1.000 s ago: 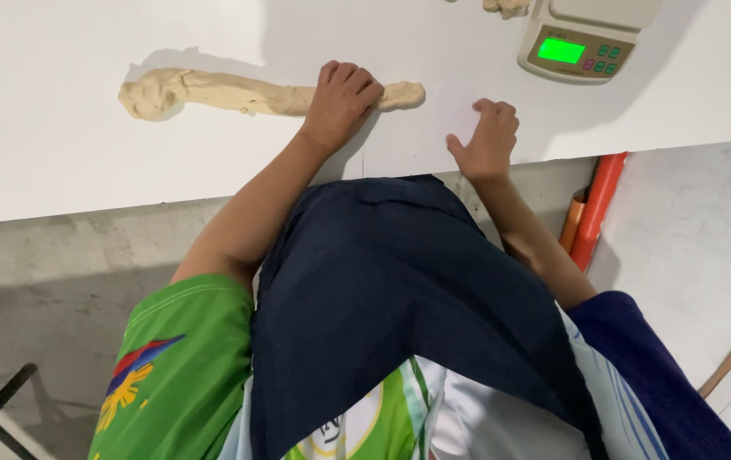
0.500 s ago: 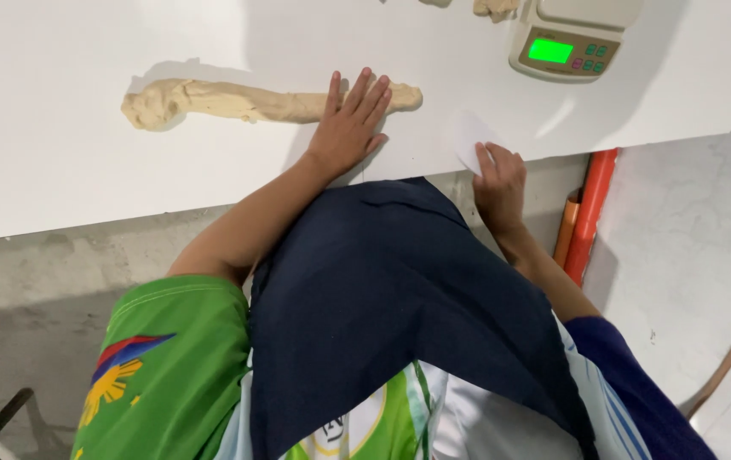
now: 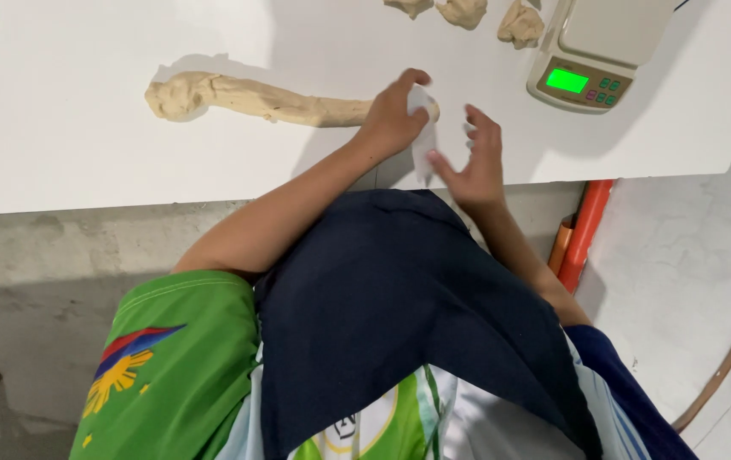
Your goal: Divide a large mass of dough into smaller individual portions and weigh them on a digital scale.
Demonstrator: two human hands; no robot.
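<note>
Green short sleeve with sun emblem, dark navy apron, bare forearms

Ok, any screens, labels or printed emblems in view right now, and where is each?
Scale screen: glowing green rectangle on the white scale's grey front panel, upper right of the table.
Scale buttons: small green and pink squares beside the screen.
Sleeve emblem: red, blue and yellow sun design on the green sleeve, bottom left.

Surface white. Dough roll pale tan. Scale white, green display. Apron navy. Sleeve green, sun-and-stripe pattern.
</note>
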